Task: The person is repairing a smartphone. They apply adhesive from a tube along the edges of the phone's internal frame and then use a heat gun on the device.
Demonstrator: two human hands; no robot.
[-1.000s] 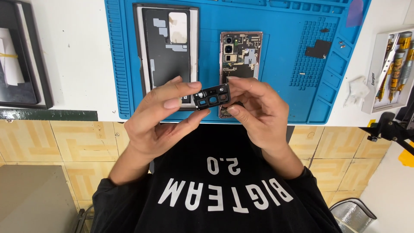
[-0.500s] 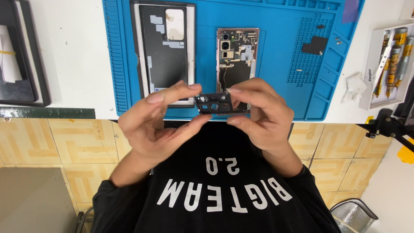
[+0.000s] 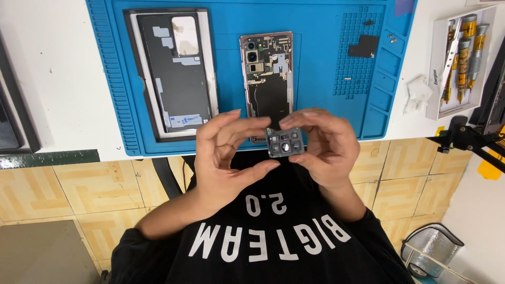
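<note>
White surface (image 3: 63, 79) is carrying a blue work mat (image 3: 326, 63). Fingers of right hand (image 3: 326, 150) are pinching a small grey camera module (image 3: 284, 143) above the mat's near edge; left hand (image 3: 229, 158) fingers are touching its side. Opened phone (image 3: 268, 79) is lying just beyond, back cover (image 3: 176, 73) beside it.

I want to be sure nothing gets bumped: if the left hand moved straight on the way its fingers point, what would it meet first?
The small grey camera piece held by the right hand. The fingertips of the left hand point at it from close by and are perhaps touching it.
</note>
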